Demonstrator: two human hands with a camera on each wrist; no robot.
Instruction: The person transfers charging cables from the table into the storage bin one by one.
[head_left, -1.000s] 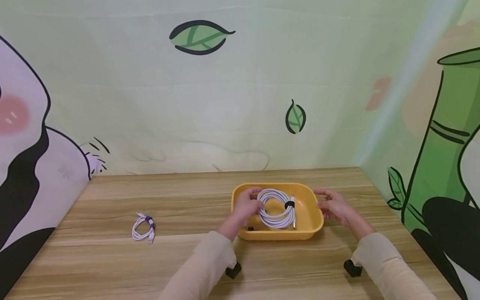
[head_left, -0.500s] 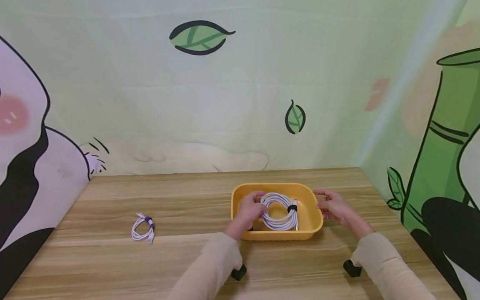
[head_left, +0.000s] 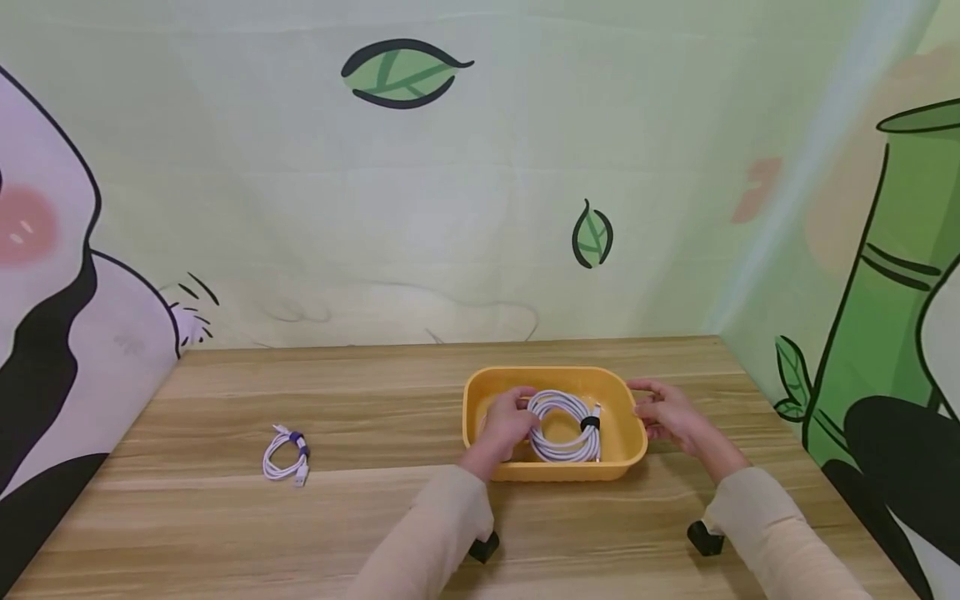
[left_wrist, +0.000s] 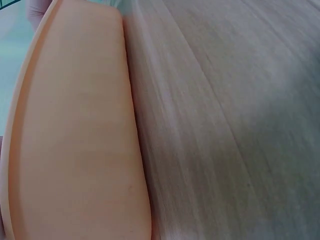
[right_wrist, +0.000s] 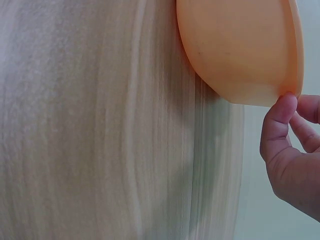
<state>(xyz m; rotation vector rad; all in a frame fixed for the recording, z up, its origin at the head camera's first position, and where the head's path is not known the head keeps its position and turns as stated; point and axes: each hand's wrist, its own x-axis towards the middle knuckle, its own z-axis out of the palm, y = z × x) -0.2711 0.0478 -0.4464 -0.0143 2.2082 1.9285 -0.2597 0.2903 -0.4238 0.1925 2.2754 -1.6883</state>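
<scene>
In the head view my left hand (head_left: 510,423) holds the left side of a coiled white cable (head_left: 566,427), bound with a black strap, inside a yellow plastic tray (head_left: 555,472). My right hand (head_left: 672,414) is at the tray's right end, thumb and fingers bent at the rim. The right wrist view shows that thumb (right_wrist: 282,112) on the tray corner (right_wrist: 240,55). The left wrist view takes in mostly the tray's outer side wall (left_wrist: 80,125); the cable is hidden there.
A smaller white USB cable (head_left: 287,454) with a blue tie lies left on the wooden table (head_left: 225,533). Behind the table hangs a pale green printed backdrop (head_left: 480,208). Black blocks (head_left: 705,537) sit under both sleeves.
My left hand has moved a little right and toward me inside the tray, carrying the coiled cable along. The dark items seen earlier at the tray's left are now hidden. The right hand stays put.
</scene>
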